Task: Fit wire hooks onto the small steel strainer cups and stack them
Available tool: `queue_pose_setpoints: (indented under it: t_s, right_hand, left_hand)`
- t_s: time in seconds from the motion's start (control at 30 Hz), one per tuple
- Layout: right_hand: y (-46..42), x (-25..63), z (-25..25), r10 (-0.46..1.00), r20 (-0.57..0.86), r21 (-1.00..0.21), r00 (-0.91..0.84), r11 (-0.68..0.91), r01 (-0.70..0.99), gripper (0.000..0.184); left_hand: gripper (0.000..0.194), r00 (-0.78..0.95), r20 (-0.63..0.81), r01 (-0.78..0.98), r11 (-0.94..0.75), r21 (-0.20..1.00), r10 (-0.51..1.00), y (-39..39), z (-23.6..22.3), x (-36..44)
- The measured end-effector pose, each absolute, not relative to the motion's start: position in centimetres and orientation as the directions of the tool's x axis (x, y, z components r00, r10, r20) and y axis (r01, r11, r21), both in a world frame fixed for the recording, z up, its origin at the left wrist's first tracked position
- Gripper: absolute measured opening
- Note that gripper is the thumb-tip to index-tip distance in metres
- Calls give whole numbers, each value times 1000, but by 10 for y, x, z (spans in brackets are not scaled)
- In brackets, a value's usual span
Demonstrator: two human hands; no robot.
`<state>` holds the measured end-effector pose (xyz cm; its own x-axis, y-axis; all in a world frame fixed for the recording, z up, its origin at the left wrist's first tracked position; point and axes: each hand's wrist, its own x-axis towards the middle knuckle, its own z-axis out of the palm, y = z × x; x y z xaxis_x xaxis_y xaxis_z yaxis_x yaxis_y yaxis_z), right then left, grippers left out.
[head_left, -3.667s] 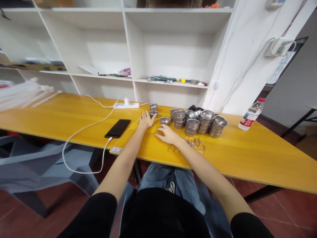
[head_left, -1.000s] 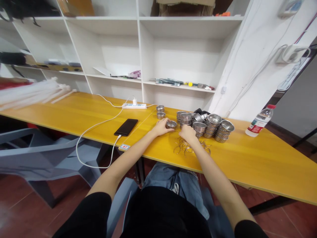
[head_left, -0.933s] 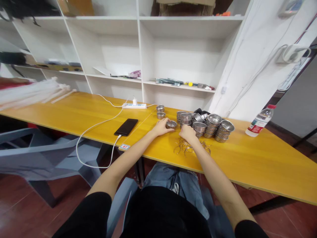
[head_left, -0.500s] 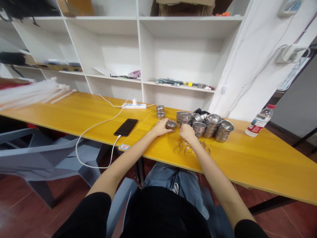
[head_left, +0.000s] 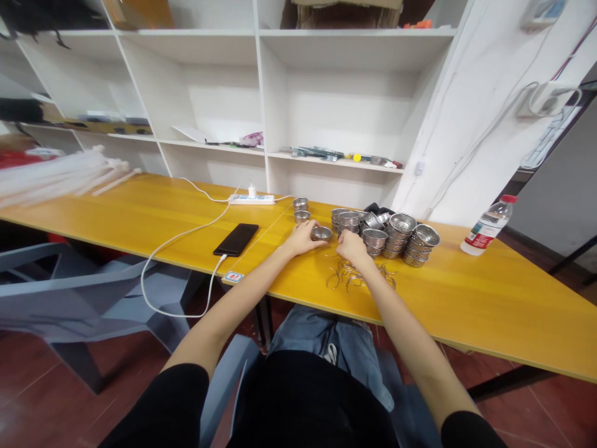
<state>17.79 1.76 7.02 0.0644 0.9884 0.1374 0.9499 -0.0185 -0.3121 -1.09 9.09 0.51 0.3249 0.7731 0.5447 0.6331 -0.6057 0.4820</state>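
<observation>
Within L hand (head_left: 301, 239), mtl cup (head_left: 321, 234)

Top, black, with short sleeves (head_left: 181, 386) in matching black, ending near the elbows. Trousers (head_left: 298, 325), faded blue, denim-like; one white cord-like detail (head_left: 331, 354) at the front.

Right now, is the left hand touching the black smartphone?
No, the left hand is at a small metal cup, apart from the black smartphone.
</observation>
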Motion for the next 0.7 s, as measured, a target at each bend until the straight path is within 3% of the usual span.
queue_pose_setpoints:
  t_s: [0.13, 0.37, 0.7]
  right_hand:
    - [21, 183, 73, 996, 90, -325, -12, 41, 945, 24]
    - [27, 190, 73, 914, -2, -317, -407, 385, 867, 25]
    - [24, 183, 69, 889, 47, -273, -455, 450, 850, 30]
  left_hand:
    - [53, 328, 562, 625, -620, 474, 759, 93, 4, -12]
    - [55, 326, 548, 627, -610, 485, 771, 96, 1, -13]
    - [57, 342, 544, 605, -622, 497, 766, 98, 0, -14]
